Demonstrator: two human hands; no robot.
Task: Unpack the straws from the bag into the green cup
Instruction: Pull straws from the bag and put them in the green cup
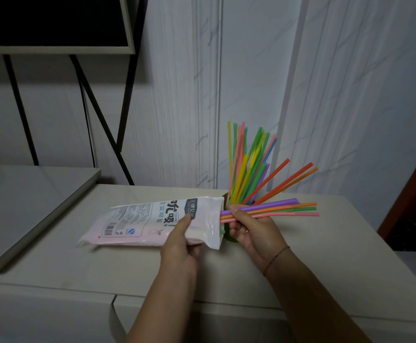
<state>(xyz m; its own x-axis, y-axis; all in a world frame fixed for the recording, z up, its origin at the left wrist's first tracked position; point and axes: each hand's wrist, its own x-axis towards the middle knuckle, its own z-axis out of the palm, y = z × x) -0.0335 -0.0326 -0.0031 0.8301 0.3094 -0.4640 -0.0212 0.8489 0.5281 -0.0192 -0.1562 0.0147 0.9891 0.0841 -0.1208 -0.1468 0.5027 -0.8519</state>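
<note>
A white plastic straw bag (150, 219) with black print lies level above the countertop, its open mouth pointing right. My left hand (179, 243) grips it near the mouth. My right hand (251, 231) pinches a bundle of several coloured straws (281, 209), purple, orange, green and pink, that sticks out of the bag's mouth to the right. The green cup (225, 198) stands behind my right hand and the bag, mostly hidden, only slivers of its wall showing. Several bright straws in the cup (249, 167) fan upward and to the right.
The pale countertop (103, 263) carries a closed grey laptop-like slab (24, 206) at the left. Black metal frame legs (95, 112) and a dark framed panel (53, 21) stand at the back left. A white panelled wall is behind; a dark red edge (414, 194) lies at the right.
</note>
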